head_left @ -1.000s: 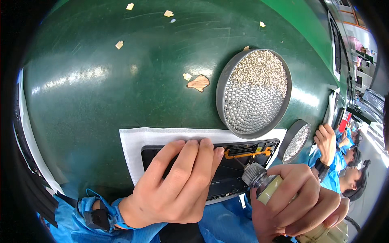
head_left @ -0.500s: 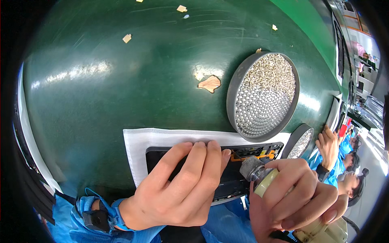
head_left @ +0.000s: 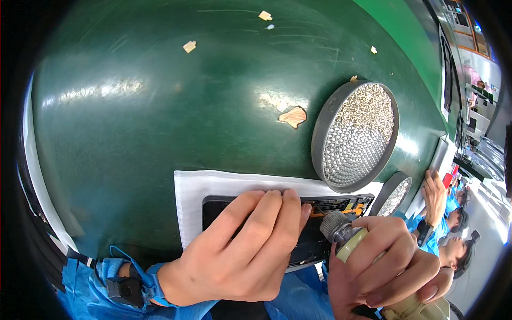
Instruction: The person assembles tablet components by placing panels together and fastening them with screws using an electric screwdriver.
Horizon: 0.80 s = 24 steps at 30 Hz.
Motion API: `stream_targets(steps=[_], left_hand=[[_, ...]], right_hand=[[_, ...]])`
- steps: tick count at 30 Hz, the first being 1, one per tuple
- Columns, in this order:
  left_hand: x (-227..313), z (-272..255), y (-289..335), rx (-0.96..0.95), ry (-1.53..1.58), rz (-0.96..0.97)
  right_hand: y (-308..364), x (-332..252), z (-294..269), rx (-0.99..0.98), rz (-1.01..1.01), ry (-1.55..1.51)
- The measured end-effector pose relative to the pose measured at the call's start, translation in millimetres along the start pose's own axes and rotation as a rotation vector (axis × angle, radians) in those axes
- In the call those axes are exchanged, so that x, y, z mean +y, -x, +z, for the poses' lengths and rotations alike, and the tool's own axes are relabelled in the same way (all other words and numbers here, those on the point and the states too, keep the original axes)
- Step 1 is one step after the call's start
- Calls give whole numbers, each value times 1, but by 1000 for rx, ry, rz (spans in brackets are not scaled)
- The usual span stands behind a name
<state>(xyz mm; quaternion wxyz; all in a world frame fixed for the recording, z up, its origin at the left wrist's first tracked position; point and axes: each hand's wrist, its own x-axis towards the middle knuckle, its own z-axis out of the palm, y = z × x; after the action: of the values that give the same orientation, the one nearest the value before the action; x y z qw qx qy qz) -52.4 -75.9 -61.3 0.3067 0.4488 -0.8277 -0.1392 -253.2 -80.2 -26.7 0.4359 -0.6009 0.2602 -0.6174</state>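
Observation:
A black phone body (head_left: 320,242), opened to show its inner parts and an orange flex strip (head_left: 349,211), lies on a white cloth (head_left: 189,200). My left hand (head_left: 240,248) spans it from above, fingers bent together with their tips at its far edge, holding it down; the thumb is not clearly seen. In my right hand (head_left: 386,261) is an electric screwdriver (head_left: 352,244) with a grey knurled nose and a pale yellow body, fingers wrapped round it. Its tip points toward the phone's upper part, near my left fingertips; whether it touches a screw cannot be made out.
Just beyond the cloth stands a round grey dish (head_left: 354,138) of small screws, with a smaller dish (head_left: 393,193) to its right. A wood-patterned scrap (head_left: 293,117) and several pale bits (head_left: 190,47) lie on the green table (head_left: 122,128). Another person's hand (head_left: 434,197) is at far right.
The whole view has shifted, so the table items appear farther right. My hands keep nearly the same grip, with the screwdriver still at the phone's upper part.

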Motion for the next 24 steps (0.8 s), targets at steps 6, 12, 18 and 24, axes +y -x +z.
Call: stream_targets(steps=[6,12,18,24], left_hand=[[-3,7,4,13,31,-13],[1,-4,-1,-23,115,-83],[-1,-12,-2,-97,98,-67],[-4,-17,-8,-144,83,7]], right_hand=[[-30,31,22,-87,-160,4],[-28,25,25,-92,-145,-6],[-33,38,35,109,-267,18],[-61,26,16,194,-218,72]])
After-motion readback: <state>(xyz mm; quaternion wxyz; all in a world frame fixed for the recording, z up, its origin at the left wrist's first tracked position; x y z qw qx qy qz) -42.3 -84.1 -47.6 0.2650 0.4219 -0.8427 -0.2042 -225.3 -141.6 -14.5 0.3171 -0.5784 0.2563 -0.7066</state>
